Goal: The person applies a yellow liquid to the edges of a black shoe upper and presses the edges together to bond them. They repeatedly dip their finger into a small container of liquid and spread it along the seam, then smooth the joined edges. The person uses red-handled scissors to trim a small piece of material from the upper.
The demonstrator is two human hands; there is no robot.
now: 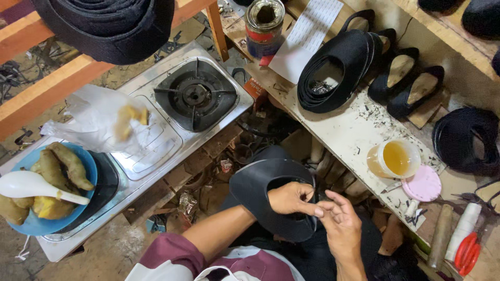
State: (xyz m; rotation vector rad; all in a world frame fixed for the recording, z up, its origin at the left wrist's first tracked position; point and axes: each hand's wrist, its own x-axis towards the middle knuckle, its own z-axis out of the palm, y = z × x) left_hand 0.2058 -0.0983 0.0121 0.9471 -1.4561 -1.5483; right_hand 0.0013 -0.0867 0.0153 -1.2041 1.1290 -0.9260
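Observation:
A black shoe upper [260,184] rests over my lap at the lower middle of the head view. My left hand [291,199] grips its rim near the opening, thumb and fingers pinched on the edge. Right beside it, my right hand [341,224] has its fingertips touching the same edge, with the fingers loosely curled. Whether a needle or thread lies between the fingers is too small to tell.
A steel gas stove [195,96] stands to the left, with a plastic bag [99,122] and a blue bowl [86,169] of cooked roots and a white spoon. The workbench at right holds a stack of black uppers [336,67], finished shoes [411,86], a cup of yellow glue [395,158], a tin [264,26] and a thread spool [463,224].

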